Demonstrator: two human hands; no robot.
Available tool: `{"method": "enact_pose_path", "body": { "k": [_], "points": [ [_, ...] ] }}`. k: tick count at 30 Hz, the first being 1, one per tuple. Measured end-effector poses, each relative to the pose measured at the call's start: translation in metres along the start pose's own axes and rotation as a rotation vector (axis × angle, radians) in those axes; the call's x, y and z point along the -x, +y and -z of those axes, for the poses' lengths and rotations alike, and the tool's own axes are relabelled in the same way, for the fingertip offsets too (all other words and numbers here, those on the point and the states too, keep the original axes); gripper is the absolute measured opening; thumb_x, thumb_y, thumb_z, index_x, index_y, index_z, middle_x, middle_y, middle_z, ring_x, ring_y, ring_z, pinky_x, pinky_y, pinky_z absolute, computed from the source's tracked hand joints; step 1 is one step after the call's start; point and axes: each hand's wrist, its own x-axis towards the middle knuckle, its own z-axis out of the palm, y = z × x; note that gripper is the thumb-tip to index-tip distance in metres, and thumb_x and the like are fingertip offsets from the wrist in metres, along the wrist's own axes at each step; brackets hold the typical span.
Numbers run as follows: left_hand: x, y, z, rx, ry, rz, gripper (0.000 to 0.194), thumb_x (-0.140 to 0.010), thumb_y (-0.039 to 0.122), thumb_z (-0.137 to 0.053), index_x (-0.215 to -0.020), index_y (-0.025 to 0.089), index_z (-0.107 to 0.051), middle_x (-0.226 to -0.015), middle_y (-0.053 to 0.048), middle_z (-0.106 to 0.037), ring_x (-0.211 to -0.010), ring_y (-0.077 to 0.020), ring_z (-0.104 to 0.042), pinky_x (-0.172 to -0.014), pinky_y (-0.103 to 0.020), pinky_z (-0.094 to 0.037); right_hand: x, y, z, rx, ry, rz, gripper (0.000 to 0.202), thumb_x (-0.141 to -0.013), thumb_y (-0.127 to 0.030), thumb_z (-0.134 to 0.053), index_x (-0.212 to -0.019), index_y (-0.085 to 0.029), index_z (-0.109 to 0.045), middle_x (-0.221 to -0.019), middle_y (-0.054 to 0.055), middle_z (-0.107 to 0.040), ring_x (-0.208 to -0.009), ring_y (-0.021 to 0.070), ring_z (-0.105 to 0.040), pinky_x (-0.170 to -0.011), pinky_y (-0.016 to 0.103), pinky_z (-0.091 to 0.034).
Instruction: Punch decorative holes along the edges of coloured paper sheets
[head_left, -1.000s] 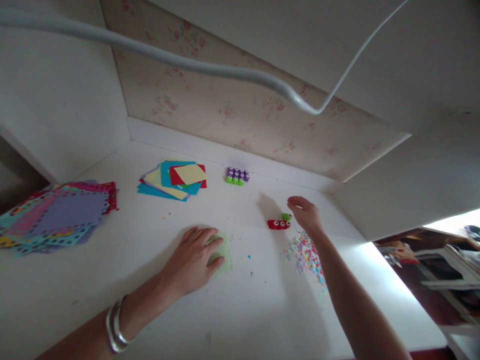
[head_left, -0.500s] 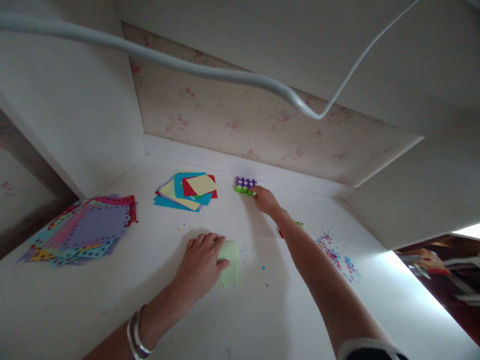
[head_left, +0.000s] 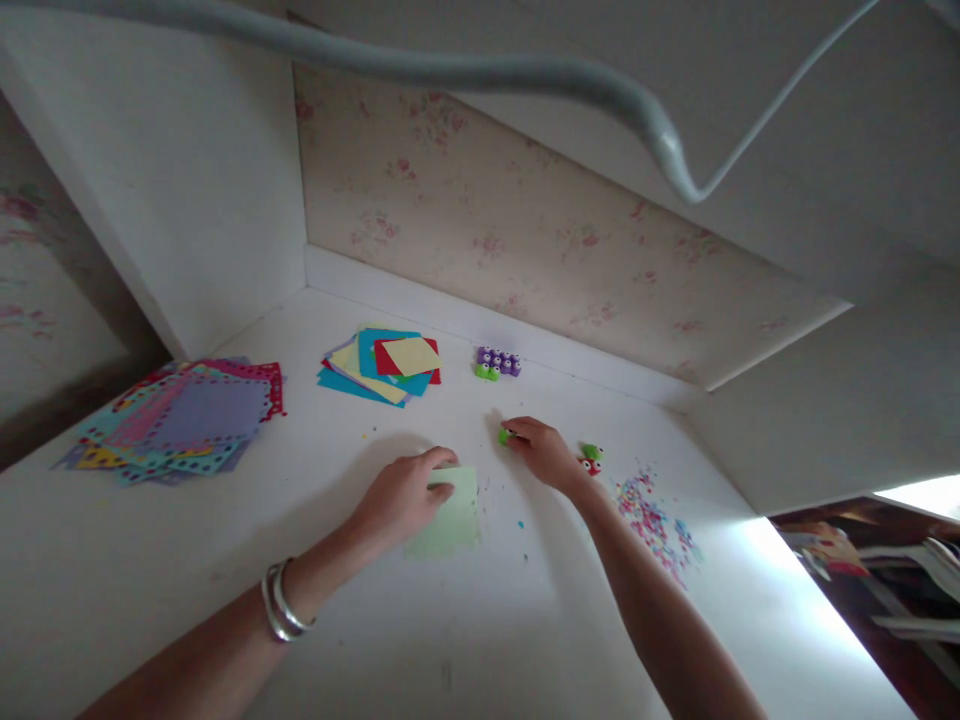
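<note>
My right hand (head_left: 541, 450) pinches a small green piece with an eye (head_left: 505, 436) above the white table. Beyond it, against the back ledge, sit purple pieces with eyes (head_left: 510, 362) in rows, with green ones (head_left: 487, 372) in front. My left hand (head_left: 411, 492), a silver bracelet on its wrist, rests at a pale green square of paper (head_left: 456, 520); thumb and fingers are apart at its upper left part. Right of my right hand lie a green piece (head_left: 592, 451) and a red piece with eyes (head_left: 589, 467).
Coloured paper sheets (head_left: 405, 357) are piled at the back. Dotted, scalloped sheets (head_left: 202, 410) overlap at the left. Small confetti bits (head_left: 649, 520) are scattered on the right of the white table (head_left: 375, 640). A pale cable (head_left: 480, 72) crosses the top of the view.
My right hand has drawn back from the rows of pieces with a green one between its fingers. My left hand's fingers have shifted a little at the pale green paper.
</note>
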Motion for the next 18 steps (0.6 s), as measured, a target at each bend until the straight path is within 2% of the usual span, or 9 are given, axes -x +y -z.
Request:
{"method": "enact_pose_path", "body": {
  "k": [3,6,8,11,18],
  "points": [
    [-0.005,0.001,0.003,0.084,-0.013,0.068,0.026,-0.083,0.028,-0.06,-0.107,0.023,-0.068,-0.11,-0.003,-0.074,-0.101,-0.0239,-0.069,-0.089,-0.034,-0.051,0.034,-0.019,-0.012,-0.132,0.058,-0.012,0.024,-0.091,-0.017,-0.056,-0.111,-0.022,-0.069,-0.111,0.006,-0.071,-0.1,0.0188,-0.068,-0.088,0.032,-0.055],
    [-0.007,0.007,0.008,0.152,-0.08,0.128,0.022,-0.082,0.031,-0.058,-0.096,0.021,-0.072,-0.098,-0.003,-0.076,-0.091,-0.0223,-0.07,-0.078,-0.029,-0.05,0.063,-0.037,-0.026,-0.489,0.152,-0.073,0.023,-0.093,-0.024,-0.057,-0.115,-0.024,-0.066,-0.116,0.008,-0.069,-0.103,0.0201,-0.068,-0.085,0.033,-0.058],
    [-0.006,0.011,0.01,0.195,-0.111,0.159,0.021,-0.081,0.032,-0.059,-0.093,0.02,-0.072,-0.092,-0.003,-0.075,-0.086,-0.0208,-0.069,-0.073,-0.027,-0.048,0.076,-0.046,-0.033,-0.603,0.158,-0.078,0.023,-0.094,-0.027,-0.058,-0.115,-0.026,-0.066,-0.117,0.008,-0.068,-0.105,0.0206,-0.066,-0.087,0.034,-0.057],
    [-0.006,0.015,0.014,0.253,-0.136,0.207,0.024,-0.079,0.034,-0.06,-0.094,0.02,-0.073,-0.09,-0.002,-0.074,-0.082,-0.0205,-0.068,-0.068,-0.025,-0.046,0.084,-0.054,-0.036,-0.645,0.156,-0.067,0.022,-0.094,-0.028,-0.058,-0.114,-0.027,-0.066,-0.118,0.007,-0.068,-0.108,0.0209,-0.065,-0.09,0.036,-0.056],
    [-0.007,0.014,0.017,0.351,-0.206,0.262,0.027,-0.079,0.038,-0.06,-0.095,0.02,-0.072,-0.087,-0.001,-0.073,-0.079,-0.0215,-0.067,-0.064,-0.025,-0.043,0.082,-0.052,-0.034,-0.658,0.182,-0.046,0.02,-0.096,-0.027,-0.056,-0.113,-0.027,-0.066,-0.119,0.008,-0.067,-0.109,0.0212,-0.064,-0.094,0.038,-0.055]
  ]
}}
